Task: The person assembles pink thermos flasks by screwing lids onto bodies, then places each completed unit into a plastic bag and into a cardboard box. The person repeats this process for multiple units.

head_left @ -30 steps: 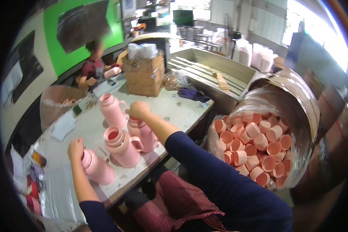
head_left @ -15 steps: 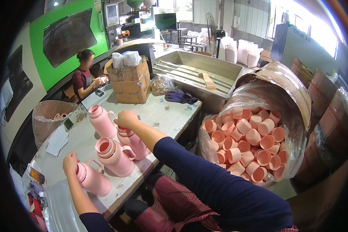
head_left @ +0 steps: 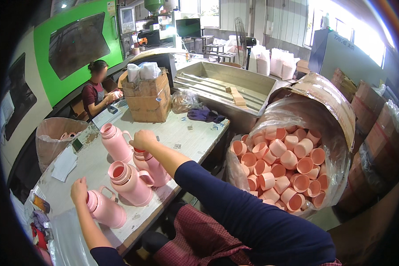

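Four pink thermos jugs with side handles stand on the table: a far one (head_left: 116, 142), a right one (head_left: 150, 170), a middle one (head_left: 133, 186) and a near-left one (head_left: 106, 210). My right hand (head_left: 143, 140) is closed at the mouth of the right jug, fingers bent downward over the reddish neck. What they grip there is hidden. At the near-left jug, my left hand (head_left: 79, 191) curls beside the mouth, its fingertips partly hidden. The far and middle jugs show uncovered mouths, and neither hand touches them.
On the whitish table (head_left: 193, 144) are a cardboard box (head_left: 146, 102), purple gloves (head_left: 205, 115) and white paper (head_left: 64, 164). A plastic-lined drum (head_left: 334, 99) of pink cups (head_left: 292, 159) lies tipped at right. A co-worker (head_left: 95, 91) sits across, holding a pink part. A metal trough (head_left: 270, 91) stands behind.
The whole view has shifted very slightly. Both hands stay at the same two jugs; the left has risen a little at the near-left jug's mouth.
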A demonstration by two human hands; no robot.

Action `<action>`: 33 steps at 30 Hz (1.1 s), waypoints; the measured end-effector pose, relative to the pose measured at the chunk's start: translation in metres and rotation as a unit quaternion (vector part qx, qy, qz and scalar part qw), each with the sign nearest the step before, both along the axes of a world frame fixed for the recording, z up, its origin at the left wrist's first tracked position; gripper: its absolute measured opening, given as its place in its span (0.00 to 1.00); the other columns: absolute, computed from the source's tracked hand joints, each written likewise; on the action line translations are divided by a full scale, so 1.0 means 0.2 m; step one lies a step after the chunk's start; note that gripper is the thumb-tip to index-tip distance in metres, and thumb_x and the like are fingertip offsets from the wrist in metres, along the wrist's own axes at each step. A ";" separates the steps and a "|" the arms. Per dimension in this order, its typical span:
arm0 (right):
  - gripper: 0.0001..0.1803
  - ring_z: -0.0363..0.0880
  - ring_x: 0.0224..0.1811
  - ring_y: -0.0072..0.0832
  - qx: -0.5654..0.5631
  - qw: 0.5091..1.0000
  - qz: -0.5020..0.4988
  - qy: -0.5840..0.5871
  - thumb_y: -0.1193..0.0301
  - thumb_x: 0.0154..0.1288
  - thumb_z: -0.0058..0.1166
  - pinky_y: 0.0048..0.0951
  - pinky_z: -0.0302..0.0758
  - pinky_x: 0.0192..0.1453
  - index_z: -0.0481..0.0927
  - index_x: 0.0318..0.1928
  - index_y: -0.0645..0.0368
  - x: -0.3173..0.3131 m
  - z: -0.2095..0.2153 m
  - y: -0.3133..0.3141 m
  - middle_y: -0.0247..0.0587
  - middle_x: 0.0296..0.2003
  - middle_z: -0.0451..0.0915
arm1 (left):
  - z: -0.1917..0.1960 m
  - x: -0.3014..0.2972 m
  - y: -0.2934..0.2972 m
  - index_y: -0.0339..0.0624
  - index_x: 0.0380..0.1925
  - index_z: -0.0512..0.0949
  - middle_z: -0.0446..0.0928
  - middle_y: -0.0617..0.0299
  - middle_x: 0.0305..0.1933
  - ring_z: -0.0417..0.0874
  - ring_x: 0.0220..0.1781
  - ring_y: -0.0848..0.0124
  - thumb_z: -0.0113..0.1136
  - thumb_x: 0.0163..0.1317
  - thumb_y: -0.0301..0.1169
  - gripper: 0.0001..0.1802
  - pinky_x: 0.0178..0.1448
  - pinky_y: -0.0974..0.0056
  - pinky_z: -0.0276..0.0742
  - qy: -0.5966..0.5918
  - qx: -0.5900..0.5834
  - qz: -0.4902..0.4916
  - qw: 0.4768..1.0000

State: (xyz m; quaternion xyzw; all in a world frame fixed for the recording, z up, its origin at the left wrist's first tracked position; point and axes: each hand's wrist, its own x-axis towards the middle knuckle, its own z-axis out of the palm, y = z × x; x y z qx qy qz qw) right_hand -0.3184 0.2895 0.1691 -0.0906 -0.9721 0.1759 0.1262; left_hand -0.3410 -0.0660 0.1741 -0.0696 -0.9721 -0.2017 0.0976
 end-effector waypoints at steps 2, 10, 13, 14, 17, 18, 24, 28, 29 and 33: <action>0.23 0.87 0.44 0.42 0.001 1.000 -0.003 -0.001 0.51 0.58 0.54 0.39 0.82 0.48 0.89 0.39 0.56 0.00 0.00 0.00 0.49 0.40 0.87 | 0.01 0.01 0.00 0.40 0.38 0.84 0.85 0.52 0.28 0.85 0.38 0.53 0.45 0.68 0.49 0.25 0.47 0.51 0.75 -0.011 0.008 -0.001 1.000; 0.28 0.86 0.42 0.48 -0.017 1.000 0.002 0.019 0.47 0.60 0.55 0.43 0.81 0.48 0.88 0.36 0.62 0.00 -0.01 0.00 0.55 0.37 0.86 | -0.02 -0.01 -0.01 0.38 0.39 0.84 0.84 0.44 0.39 0.83 0.45 0.46 0.45 0.69 0.49 0.26 0.50 0.47 0.74 0.021 -0.031 0.029 0.999; 0.28 0.86 0.42 0.48 -0.014 1.000 0.006 0.013 0.46 0.60 0.55 0.44 0.81 0.49 0.88 0.37 0.62 0.00 -0.01 0.00 0.55 0.38 0.86 | -0.02 -0.02 -0.01 0.38 0.38 0.84 0.82 0.43 0.44 0.81 0.49 0.43 0.45 0.69 0.49 0.26 0.52 0.45 0.74 0.011 -0.040 0.032 0.999; 0.28 0.86 0.42 0.48 -0.013 1.000 0.008 0.013 0.46 0.61 0.55 0.44 0.81 0.49 0.88 0.37 0.62 0.00 -0.01 0.00 0.55 0.38 0.86 | -0.02 -0.02 -0.01 0.38 0.39 0.84 0.82 0.43 0.44 0.81 0.49 0.43 0.46 0.69 0.49 0.26 0.52 0.45 0.74 0.011 -0.041 0.020 0.999; 0.29 0.86 0.43 0.48 -0.012 1.000 0.018 0.006 0.46 0.61 0.54 0.44 0.81 0.49 0.88 0.38 0.62 0.00 -0.01 0.01 0.55 0.39 0.86 | -0.01 -0.01 -0.01 0.39 0.39 0.84 0.82 0.44 0.45 0.81 0.49 0.44 0.46 0.68 0.49 0.25 0.52 0.45 0.74 0.011 -0.046 0.025 0.999; 0.29 0.86 0.43 0.48 -0.009 1.000 0.018 0.003 0.46 0.61 0.54 0.44 0.81 0.50 0.88 0.38 0.62 -0.01 -0.01 0.01 0.55 0.39 0.86 | -0.01 -0.01 -0.01 0.39 0.39 0.84 0.82 0.44 0.45 0.81 0.49 0.44 0.46 0.68 0.49 0.25 0.52 0.45 0.74 0.013 -0.049 0.027 0.998; 0.31 0.85 0.45 0.49 -0.006 1.000 0.018 -0.002 0.43 0.61 0.54 0.45 0.80 0.52 0.88 0.40 0.62 -0.03 -0.03 0.03 0.56 0.40 0.85 | -0.02 0.00 -0.01 0.39 0.39 0.84 0.82 0.45 0.46 0.79 0.52 0.45 0.46 0.69 0.49 0.25 0.55 0.45 0.74 0.041 -0.068 0.025 0.997; 0.32 0.83 0.48 0.48 0.039 0.998 0.013 0.050 0.42 0.61 0.54 0.45 0.79 0.54 0.88 0.39 0.62 -0.04 -0.06 0.03 0.58 0.41 0.85 | -0.04 0.00 -0.01 0.39 0.39 0.84 0.82 0.44 0.47 0.78 0.54 0.46 0.45 0.70 0.48 0.25 0.57 0.46 0.74 0.087 -0.078 0.033 0.993; 0.32 0.83 0.48 0.48 0.053 0.996 0.007 0.066 0.42 0.61 0.53 0.45 0.79 0.55 0.88 0.39 0.62 -0.04 -0.06 0.03 0.58 0.41 0.85 | -0.04 0.01 -0.01 0.39 0.38 0.85 0.83 0.45 0.44 0.79 0.52 0.47 0.45 0.69 0.48 0.25 0.56 0.46 0.74 0.108 -0.074 0.021 0.991; 0.31 0.84 0.47 0.48 0.049 0.996 0.004 0.067 0.43 0.60 0.54 0.46 0.79 0.53 0.88 0.39 0.62 -0.04 -0.06 0.02 0.58 0.40 0.85 | -0.02 0.01 -0.01 0.41 0.33 0.86 0.85 0.49 0.35 0.84 0.44 0.51 0.45 0.68 0.47 0.25 0.52 0.49 0.76 0.031 -0.020 0.031 0.999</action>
